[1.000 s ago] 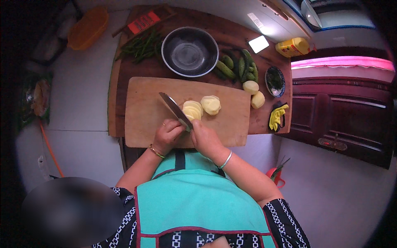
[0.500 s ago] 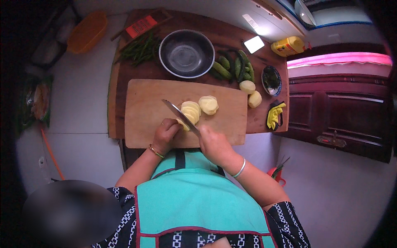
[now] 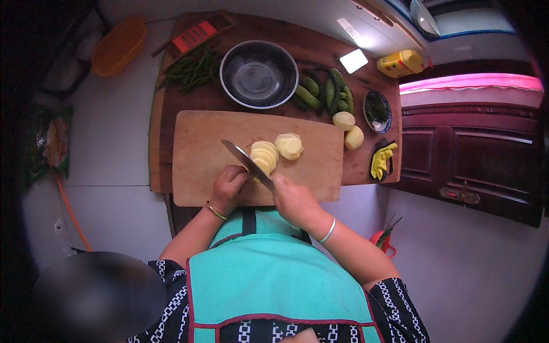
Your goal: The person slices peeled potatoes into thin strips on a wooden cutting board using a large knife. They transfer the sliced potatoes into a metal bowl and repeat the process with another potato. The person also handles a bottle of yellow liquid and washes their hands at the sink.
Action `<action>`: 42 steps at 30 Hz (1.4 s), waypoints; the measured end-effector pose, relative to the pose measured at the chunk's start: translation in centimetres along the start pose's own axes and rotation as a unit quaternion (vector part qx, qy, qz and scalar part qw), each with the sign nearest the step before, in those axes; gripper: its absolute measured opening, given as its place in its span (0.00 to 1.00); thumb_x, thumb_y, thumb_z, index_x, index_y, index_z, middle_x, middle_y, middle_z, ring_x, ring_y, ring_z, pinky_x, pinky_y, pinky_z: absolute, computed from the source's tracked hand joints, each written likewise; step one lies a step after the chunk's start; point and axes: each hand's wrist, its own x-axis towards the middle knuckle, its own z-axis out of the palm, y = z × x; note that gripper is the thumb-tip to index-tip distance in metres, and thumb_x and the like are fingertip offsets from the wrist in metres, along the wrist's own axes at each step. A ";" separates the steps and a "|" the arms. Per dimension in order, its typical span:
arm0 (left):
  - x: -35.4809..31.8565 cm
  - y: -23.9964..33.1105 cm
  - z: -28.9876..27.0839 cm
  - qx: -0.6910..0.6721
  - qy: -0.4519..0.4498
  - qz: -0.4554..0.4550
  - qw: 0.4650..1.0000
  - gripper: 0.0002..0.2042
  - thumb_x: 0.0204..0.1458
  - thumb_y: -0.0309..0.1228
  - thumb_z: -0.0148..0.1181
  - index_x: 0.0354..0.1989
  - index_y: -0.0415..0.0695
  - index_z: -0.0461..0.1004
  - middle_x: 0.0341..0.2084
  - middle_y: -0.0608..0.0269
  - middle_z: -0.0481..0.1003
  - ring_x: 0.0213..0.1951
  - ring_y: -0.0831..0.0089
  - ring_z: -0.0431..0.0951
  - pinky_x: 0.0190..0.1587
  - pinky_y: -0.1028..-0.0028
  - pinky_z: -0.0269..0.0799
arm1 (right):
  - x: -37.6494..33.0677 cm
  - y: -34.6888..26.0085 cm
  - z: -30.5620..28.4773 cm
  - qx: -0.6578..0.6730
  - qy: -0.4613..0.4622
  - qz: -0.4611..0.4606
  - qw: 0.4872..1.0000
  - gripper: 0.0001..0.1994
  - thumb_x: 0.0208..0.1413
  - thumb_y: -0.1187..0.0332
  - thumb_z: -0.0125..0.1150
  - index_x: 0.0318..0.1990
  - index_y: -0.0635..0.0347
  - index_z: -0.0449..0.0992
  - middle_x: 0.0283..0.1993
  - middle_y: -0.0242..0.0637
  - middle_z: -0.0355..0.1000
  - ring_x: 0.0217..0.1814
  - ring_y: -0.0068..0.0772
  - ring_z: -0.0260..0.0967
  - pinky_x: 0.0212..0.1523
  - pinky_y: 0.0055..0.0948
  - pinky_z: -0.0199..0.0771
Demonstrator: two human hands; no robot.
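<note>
My right hand [image 3: 294,200] is wrapped round the handle of a kitchen knife [image 3: 243,160], whose blade slants toward the far left over the wooden cutting board [image 3: 206,143]. On the blade's near side, the closed fingers of my left hand [image 3: 229,187] hold a piece of potato, mostly hidden by fingers and blade. Just beyond the blade lies an overlapping row of pale potato slices [image 3: 265,152]. A second stack of potato slices [image 3: 289,147] sits to their right. Two whole peeled potatoes, one the farther potato [image 3: 343,120] and one the nearer potato [image 3: 354,137], rest off the board's right end.
Behind the board stand a metal bowl [image 3: 229,86], green beans [image 3: 191,68], an orange-faced grater [image 3: 197,35] and cucumbers [image 3: 309,97]. To the right are a dish of dark greens [image 3: 376,111], a yellow-black glove [image 3: 382,161] and a yellow bottle [image 3: 401,63]. A person's blurred head is at lower left.
The knife and my right hand have shifted slightly left, and the blade now covers more of the potato piece. My left hand stays nearly in place.
</note>
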 end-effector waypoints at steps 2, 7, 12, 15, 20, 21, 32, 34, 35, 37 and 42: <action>0.0 -0.1 0.1 -0.002 -0.007 -0.001 1.000 0.09 0.38 0.22 0.61 0.32 0.44 0.75 0.32 0.59 0.74 0.34 0.62 0.75 0.33 0.69 0.73 | 0.7 0.1 0.6 -0.002 -0.004 0.002 1.000 0.08 0.51 0.74 0.48 0.38 0.62 0.59 0.31 0.52 0.67 0.28 0.58 0.69 0.26 0.50 0.70; 0.3 0.3 -0.3 0.014 -0.015 0.002 1.000 0.09 0.40 0.23 0.61 0.32 0.44 0.75 0.33 0.59 0.74 0.34 0.61 0.75 0.34 0.68 0.73 | 2.4 1.0 3.5 0.015 0.003 0.020 1.000 0.08 0.51 0.72 0.49 0.38 0.62 0.61 0.31 0.53 0.69 0.29 0.58 0.69 0.27 0.49 0.71; 0.5 0.4 0.3 -0.006 -0.029 -0.016 0.999 0.10 0.40 0.22 0.62 0.34 0.44 0.76 0.32 0.58 0.74 0.34 0.60 0.75 0.34 0.67 0.72 | 1.8 2.6 2.1 0.086 0.068 0.005 0.994 0.10 0.53 0.71 0.51 0.42 0.63 0.64 0.32 0.53 0.70 0.28 0.54 0.70 0.28 0.45 0.71; -0.3 -0.1 0.4 -0.031 -0.070 -0.064 0.995 0.12 0.47 0.28 0.59 0.42 0.44 0.74 0.37 0.57 0.73 0.39 0.61 0.74 0.39 0.68 0.72 | 1.4 2.8 -1.6 0.208 0.107 0.081 0.969 0.11 0.56 0.67 0.53 0.43 0.63 0.67 0.30 0.45 0.70 0.25 0.40 0.69 0.26 0.34 0.71; 5.5 2.0 -0.9 -0.691 -0.015 -0.430 0.581 0.30 0.56 0.54 0.44 0.60 0.45 0.59 0.53 0.57 0.65 0.53 0.64 0.67 0.56 0.64 0.62 | 1.8 3.5 -4.2 0.588 0.045 0.148 0.794 0.13 0.59 0.61 0.53 0.42 0.63 0.69 0.30 0.29 0.68 0.23 0.15 0.64 0.24 0.15 0.68; 7.9 3.3 -1.5 -0.743 -0.051 -0.401 0.533 0.34 0.55 0.58 0.40 0.62 0.45 0.56 0.55 0.56 0.63 0.56 0.64 0.65 0.59 0.63 0.59 | 1.9 3.8 -3.7 0.588 0.034 0.167 0.791 0.14 0.59 0.60 0.53 0.42 0.64 0.69 0.30 0.32 0.68 0.22 0.17 0.64 0.23 0.15 0.67; 9.6 2.1 -0.2 -0.678 -0.142 -0.414 0.591 0.26 0.58 0.46 0.47 0.58 0.38 0.60 0.49 0.58 0.69 0.52 0.65 0.71 0.54 0.68 0.68 | 1.8 8.2 -1.6 0.563 0.123 0.159 0.802 0.14 0.59 0.61 0.53 0.43 0.63 0.70 0.28 0.29 0.68 0.20 0.16 0.63 0.21 0.16 0.67; 9.7 1.3 0.4 -0.562 -0.151 -0.422 0.695 0.20 0.59 0.38 0.50 0.55 0.38 0.64 0.47 0.60 0.71 0.48 0.67 0.74 0.50 0.72 0.72 | 1.3 9.3 -1.9 0.555 0.149 0.160 0.803 0.13 0.59 0.61 0.53 0.42 0.63 0.70 0.28 0.29 0.68 0.20 0.16 0.63 0.21 0.16 0.67; 9.9 0.6 0.6 -0.503 -0.164 -0.452 0.718 0.13 0.57 0.30 0.52 0.48 0.39 0.68 0.45 0.61 0.72 0.43 0.72 0.76 0.44 0.76 0.73 | 0.9 9.2 -2.4 0.559 0.159 0.154 0.799 0.13 0.59 0.61 0.53 0.41 0.63 0.70 0.28 0.29 0.68 0.20 0.16 0.63 0.21 0.16 0.67; 9.1 -1.6 1.5 -0.366 -0.177 -0.383 0.829 0.09 0.55 0.26 0.52 0.44 0.40 0.69 0.41 0.63 0.73 0.40 0.75 0.75 0.42 0.78 0.73 | 0.2 9.1 -3.3 0.553 0.172 0.149 0.801 0.12 0.59 0.62 0.53 0.40 0.64 0.69 0.28 0.30 0.68 0.20 0.17 0.63 0.21 0.16 0.67; 10.2 -3.6 3.3 -0.171 -0.138 -0.287 0.933 0.07 0.50 0.22 0.54 0.38 0.41 0.69 0.31 0.67 0.74 0.33 0.80 0.73 0.35 0.79 0.71 | -1.1 10.3 -4.2 0.497 0.170 0.171 0.833 0.12 0.58 0.63 0.53 0.40 0.65 0.69 0.28 0.31 0.68 0.20 0.17 0.64 0.21 0.17 0.67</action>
